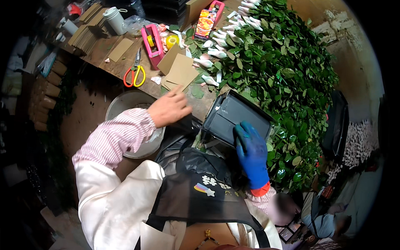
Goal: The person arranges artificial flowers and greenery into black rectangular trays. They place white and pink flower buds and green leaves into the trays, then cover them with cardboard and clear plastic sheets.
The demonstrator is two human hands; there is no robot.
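Note:
My bare left hand point(170, 109), in a striped sleeve cuff, reaches over the table's front edge. Its fingers are outstretched and hold nothing that I can see, just below a small stack of brown cardboard pieces point(182, 71). Whether the fingertips touch the cardboard is unclear. On my right hand point(252, 152) is a blue glove; the slightly bent fingers rest on a dark grey, shallow plastic tray point(227, 118) at the table's front edge. The right thumb is hard to make out. Beside the cardboard lie scissors point(134, 74) with red and yellow handles.
Rose stems with dense green leaves point(287, 71) and white-wrapped heads point(218, 53) fill the right side. Pink tape dispensers point(153, 48), a yellow tape roll point(172, 41) and a white tumbler point(114, 20) stand at the back. A pale bucket point(114, 111) is below the table edge.

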